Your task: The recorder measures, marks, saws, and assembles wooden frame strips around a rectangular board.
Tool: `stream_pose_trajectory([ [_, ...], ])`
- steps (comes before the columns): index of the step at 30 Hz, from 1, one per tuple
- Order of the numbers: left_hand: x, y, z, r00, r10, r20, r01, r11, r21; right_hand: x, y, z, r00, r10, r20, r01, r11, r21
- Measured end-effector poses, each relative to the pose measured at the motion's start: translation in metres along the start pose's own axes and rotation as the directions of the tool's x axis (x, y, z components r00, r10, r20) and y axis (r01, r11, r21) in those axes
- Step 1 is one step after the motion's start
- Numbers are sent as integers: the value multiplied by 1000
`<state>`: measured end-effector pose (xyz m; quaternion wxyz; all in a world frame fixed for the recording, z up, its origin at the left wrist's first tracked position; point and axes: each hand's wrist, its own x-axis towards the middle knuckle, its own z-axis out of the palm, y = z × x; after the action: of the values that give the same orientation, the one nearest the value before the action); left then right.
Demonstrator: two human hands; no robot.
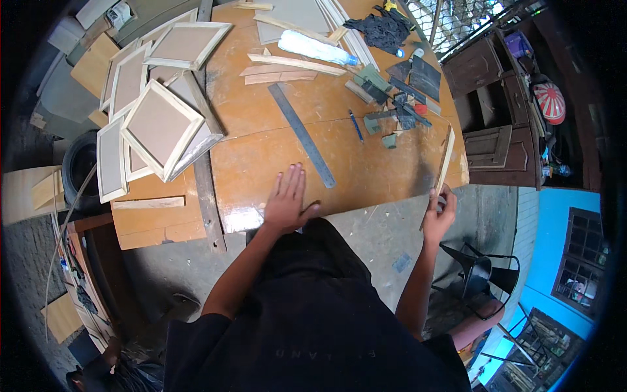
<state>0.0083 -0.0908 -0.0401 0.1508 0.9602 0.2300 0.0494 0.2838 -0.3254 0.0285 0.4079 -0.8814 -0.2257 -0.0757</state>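
Observation:
My left hand (285, 201) lies flat on the near edge of the wooden tabletop (248, 140), its fingers stretched out and nothing in its grasp. At the table's right edge my right hand (439, 217) is closed round the lower part of a narrow wooden strip (447, 159), which points away from me. A dark steel ruler (302, 135) lies slantwise just beyond my left hand. Farther right, a blue pen (356, 126) rests beside a heap of sandpaper pieces (405, 111).
Several wooden frames (162, 129) are piled at the left. Wooden strips (281, 72), a clear bottle (317, 48) and a black cloth (381, 27) lie at the far side. A dark cabinet (490, 104) and a black chair (480, 271) stand at the right.

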Motion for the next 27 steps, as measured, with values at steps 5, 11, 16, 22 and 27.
stream_pose_trajectory([
  [5,-3,91,59,986,165,-35,-163,871,-464,-32,-7,-27,999,12,-42,-12,1000,-3],
  [11,-35,105,61,943,231,-239,-331,729,-599,-74,-28,-43,997,64,-34,-63,997,48],
  [16,-49,74,15,984,-151,-89,59,762,-645,-81,-50,-40,991,-21,136,16,999,40],
  [22,-83,-13,-25,717,-634,-289,427,728,-536,-105,-65,-32,972,-154,175,147,988,49],
  [27,-94,-37,-52,767,-523,-372,386,839,-384,-137,-62,-39,976,-90,198,81,995,52],
])
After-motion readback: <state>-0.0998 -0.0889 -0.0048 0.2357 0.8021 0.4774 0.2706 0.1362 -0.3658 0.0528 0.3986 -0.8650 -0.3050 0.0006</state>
